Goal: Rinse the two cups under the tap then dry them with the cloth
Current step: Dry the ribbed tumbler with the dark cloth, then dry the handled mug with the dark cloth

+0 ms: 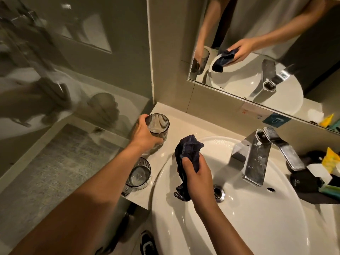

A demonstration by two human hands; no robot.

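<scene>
My left hand [145, 136] grips a ribbed grey cup [158, 126], upright on or just above the counter left of the basin. A second ribbed grey cup [139, 173] stands nearer me on the counter's front left corner, partly behind my left forearm. My right hand [196, 174] is closed around a crumpled dark blue cloth [187, 150], held over the left side of the white basin [257, 218]. The chrome tap [254, 159] stands at the basin's back right; no water is running.
A mirror [266, 43] hangs above the counter and reflects my hands. Toiletries, a black pouch [303, 181] and a yellow packet [330, 159] crowd the counter right of the tap. A glass shower partition [55, 80] stands left. The counter's edge drops off beside the near cup.
</scene>
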